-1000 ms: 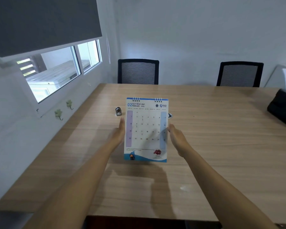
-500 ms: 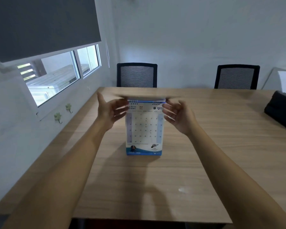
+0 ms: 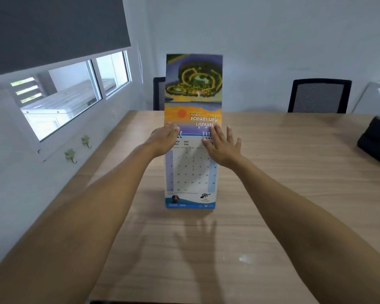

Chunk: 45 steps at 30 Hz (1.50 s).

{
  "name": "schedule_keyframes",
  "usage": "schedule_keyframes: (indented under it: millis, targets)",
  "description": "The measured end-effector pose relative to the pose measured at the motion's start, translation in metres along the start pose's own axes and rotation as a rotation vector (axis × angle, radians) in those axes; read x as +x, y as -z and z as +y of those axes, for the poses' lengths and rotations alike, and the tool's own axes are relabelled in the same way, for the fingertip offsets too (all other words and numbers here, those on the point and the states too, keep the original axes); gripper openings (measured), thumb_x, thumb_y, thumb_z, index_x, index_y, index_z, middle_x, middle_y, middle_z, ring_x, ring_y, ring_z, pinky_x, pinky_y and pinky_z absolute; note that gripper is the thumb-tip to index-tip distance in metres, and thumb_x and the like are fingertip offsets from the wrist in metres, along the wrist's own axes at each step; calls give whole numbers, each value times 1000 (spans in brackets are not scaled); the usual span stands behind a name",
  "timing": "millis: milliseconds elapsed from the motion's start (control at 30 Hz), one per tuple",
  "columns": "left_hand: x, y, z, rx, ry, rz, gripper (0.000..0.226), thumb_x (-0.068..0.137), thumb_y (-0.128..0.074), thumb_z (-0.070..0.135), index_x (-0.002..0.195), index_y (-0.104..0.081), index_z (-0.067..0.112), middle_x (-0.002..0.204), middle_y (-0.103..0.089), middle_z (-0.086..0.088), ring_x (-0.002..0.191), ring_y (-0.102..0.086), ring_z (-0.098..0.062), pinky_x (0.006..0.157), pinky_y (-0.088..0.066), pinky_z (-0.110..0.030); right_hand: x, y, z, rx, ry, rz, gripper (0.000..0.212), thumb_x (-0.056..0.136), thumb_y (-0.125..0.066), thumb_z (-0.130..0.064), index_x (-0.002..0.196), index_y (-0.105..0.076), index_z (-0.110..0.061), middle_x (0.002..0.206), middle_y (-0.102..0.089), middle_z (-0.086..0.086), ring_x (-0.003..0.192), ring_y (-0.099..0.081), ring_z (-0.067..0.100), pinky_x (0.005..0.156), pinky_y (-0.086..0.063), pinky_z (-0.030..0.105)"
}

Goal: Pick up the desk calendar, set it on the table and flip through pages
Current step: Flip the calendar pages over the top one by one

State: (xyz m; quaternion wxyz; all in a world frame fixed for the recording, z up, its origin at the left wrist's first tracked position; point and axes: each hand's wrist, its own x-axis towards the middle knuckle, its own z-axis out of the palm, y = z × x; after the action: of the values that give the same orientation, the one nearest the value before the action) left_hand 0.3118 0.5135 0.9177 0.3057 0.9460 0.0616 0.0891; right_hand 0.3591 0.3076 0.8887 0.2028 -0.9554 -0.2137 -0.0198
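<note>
Left hand [image 3: 165, 137] at the top left corner of the desk calendar [image 3: 190, 172], fingers bent against the spiral binding and the foot of a raised page; whether it grips or only presses cannot be told. Right hand [image 3: 222, 145] at the top right corner, fingers spread and flat, tips on the binding and the base of the same page, nothing pinched. Both forearms reach in from the near edge of the table [image 3: 283, 194]. Calendar stands upright on its base, roughly midway between the left and right edges, set toward the middle of the wooden top. Facing page: white month grid, pale violet column on the left, pale blue column on the right, blue wave band along the bottom with small logos; header partly covered by the hands. The flipped page [image 3: 193, 91] stands straight up above the binding, its back showing an upside-down illustration in green, yellow, orange and purple with inverted lettering. Beyond the far edge, two black mesh-backed chairs [image 3: 319, 96], one mostly hidden by the page. Dark bag [image 3: 376, 141] at the right edge. Window [image 3: 70, 95] and grey roller blind [image 3: 53, 29] on the left wall, two small green hooks [image 3: 70, 155] beneath.
</note>
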Motion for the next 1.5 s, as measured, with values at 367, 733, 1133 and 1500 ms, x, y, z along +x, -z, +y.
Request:
schedule_keyframes:
  millis: [367,733,1133,1500]
  targets:
    - [-19,-21,-16,-281,79,209,57,99,-19,47,150,-22,22,157,-24,-3,144,-22,-20,116,-21,-40,-2,-11,6,24,-43,113,74,90,-14,-64,152,-7,-23,163,-6,-2,150,10,23,115,9,57]
    - [-78,-71,-44,-785,335,-49,67,96,-7,57,149,-27,21,156,-26,-4,134,-31,-14,107,-26,-40,-57,-63,4,1298,-441,-120,67,94,-10,-60,145,-34,-23,147,-43,4,134,-41,25,113,-32,46]
    - [-83,-58,-43,-672,471,112,56,92,-21,59,94,-61,20,105,-63,-9,104,-57,-25,90,-43,-40,-82,-43,11,1123,-521,-31,49,93,-28,-50,117,-60,-21,131,-60,0,112,-57,18,92,-40,34]
    - [-75,7,-13,-1147,347,200,73,93,-16,60,79,-67,10,66,-73,-2,72,-63,-20,67,-48,-29,-71,33,1,1505,-248,-146,76,92,-9,-63,96,-66,-14,77,-73,6,78,-60,24,75,-46,31]
